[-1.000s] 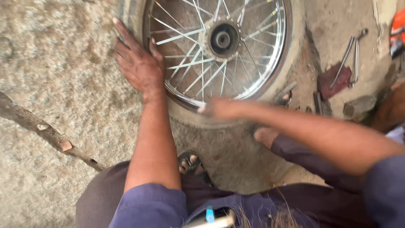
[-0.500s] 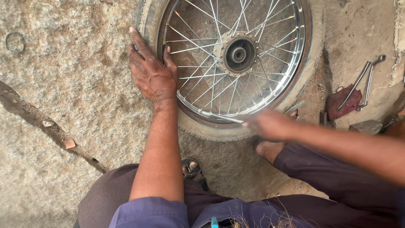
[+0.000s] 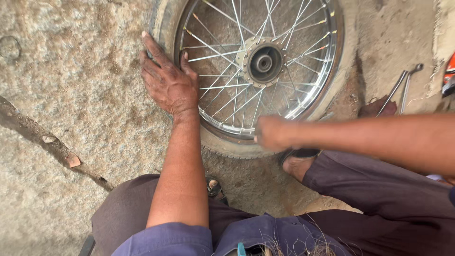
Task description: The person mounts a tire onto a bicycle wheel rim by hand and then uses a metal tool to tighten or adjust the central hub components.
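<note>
Wheel [image 3: 258, 71] flat, hub up; left hand [image 3: 167, 80] on tyre.

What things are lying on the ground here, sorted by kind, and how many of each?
Spoked wheel with tyre: 1
Long metal tools: 2
Dark red rag: 1
Sandals on feet: 2
Total: 6

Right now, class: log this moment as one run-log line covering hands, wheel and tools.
left hand: flat on tyre and rim | right hand: closed at wheel's near edge, blurred | spoked wheel: lying on ground | metal tools: right, untouched
</note>
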